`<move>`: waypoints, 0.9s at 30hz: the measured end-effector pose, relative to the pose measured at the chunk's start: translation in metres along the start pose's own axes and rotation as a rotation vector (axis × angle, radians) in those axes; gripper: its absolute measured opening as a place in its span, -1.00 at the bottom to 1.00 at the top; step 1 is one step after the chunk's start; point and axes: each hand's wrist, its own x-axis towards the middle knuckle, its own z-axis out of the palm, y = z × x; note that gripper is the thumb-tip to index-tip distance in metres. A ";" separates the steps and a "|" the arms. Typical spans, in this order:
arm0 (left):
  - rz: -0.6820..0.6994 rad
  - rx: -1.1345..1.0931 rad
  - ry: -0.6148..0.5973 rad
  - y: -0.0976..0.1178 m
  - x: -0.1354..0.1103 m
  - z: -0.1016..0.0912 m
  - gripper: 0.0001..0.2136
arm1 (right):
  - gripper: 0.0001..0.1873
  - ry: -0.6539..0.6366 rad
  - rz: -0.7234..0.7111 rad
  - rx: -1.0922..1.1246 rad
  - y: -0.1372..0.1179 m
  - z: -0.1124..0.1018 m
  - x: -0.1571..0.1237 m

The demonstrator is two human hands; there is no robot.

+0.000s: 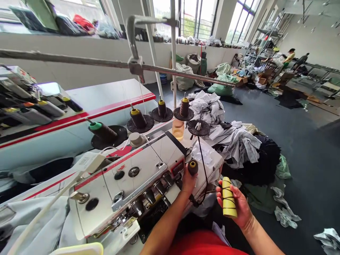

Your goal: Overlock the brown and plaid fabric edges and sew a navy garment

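Fingers: left hand [189, 181] clenching dark thread cone [192, 167] | right hand [235, 207] grasping yellow thread cone [229, 197], black thread [225, 188] across it

The left hand [189, 181] holds a dark thread cone [192, 167], the right hand [235, 205] a yellow cone [229, 197].

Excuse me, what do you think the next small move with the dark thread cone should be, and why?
Probably set the dark thread cone from the left hand onto the bare thread-stand disc, since the neighbouring discs carry cones.
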 end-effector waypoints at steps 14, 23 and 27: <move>-0.009 -0.734 -0.840 0.168 -0.066 -0.055 -0.60 | -0.68 0.079 -0.083 -0.495 -0.007 0.012 0.002; 0.433 0.409 -0.530 0.211 -0.017 -0.039 -0.80 | -0.62 0.367 -1.094 -1.425 -0.053 0.094 0.015; 0.495 0.360 -0.657 0.234 -0.019 -0.048 -0.76 | -0.50 0.683 -1.023 -1.062 -0.095 0.070 0.030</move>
